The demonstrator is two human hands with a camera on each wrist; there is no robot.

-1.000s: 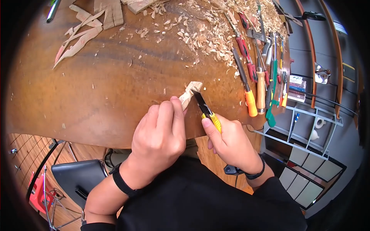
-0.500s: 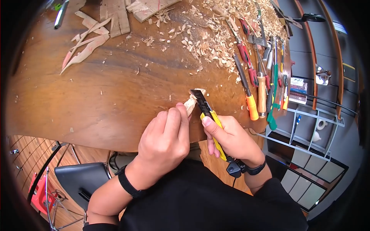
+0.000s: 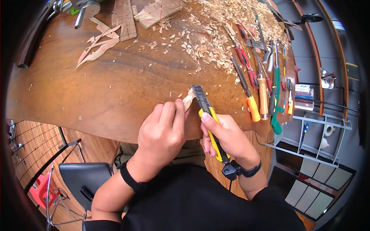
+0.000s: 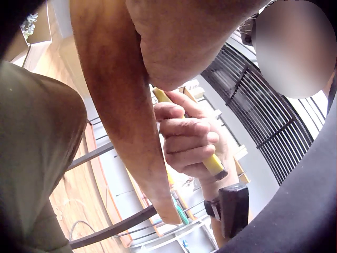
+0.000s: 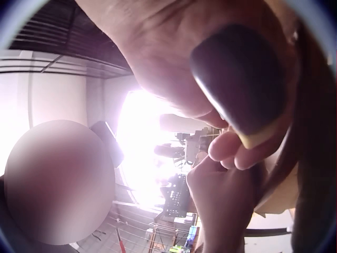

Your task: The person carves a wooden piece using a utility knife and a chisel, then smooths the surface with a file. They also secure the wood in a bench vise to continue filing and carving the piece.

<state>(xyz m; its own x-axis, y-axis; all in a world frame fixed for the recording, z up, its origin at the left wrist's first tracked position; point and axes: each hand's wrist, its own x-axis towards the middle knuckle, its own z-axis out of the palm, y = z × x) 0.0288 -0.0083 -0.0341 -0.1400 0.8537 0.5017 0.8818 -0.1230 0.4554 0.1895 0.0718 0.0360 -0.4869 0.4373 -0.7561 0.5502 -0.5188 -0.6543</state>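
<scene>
My left hand (image 3: 162,125) grips a small pale piece of carved wood (image 3: 187,101) between thumb and fingers, close over the table's near edge. Beside it, my right hand (image 3: 227,134) holds a yellow and black utility knife (image 3: 202,101), thumb on the upper side of its handle. The knife's blade crosses the far end of the wood and hides part of it. In the left wrist view the right fingers (image 4: 187,139) wrap the yellow handle (image 4: 214,165). The right wrist view has the handle's dark butt (image 5: 239,79) up close, with the left hand (image 5: 221,203) beyond.
Wood shavings (image 3: 208,50) heap at the back right of the wooden table (image 3: 96,96). Several files and chisels, one with an orange handle (image 3: 253,109), lie along the right side. Cut wood pieces (image 3: 101,49) and boards (image 3: 160,11) lie at the back left. A black chair (image 3: 84,179) stands below.
The knife has swung more upright, its blade going from the side of the wood across its far end. More of the handle shows below the right hand. The head view has shifted slightly.
</scene>
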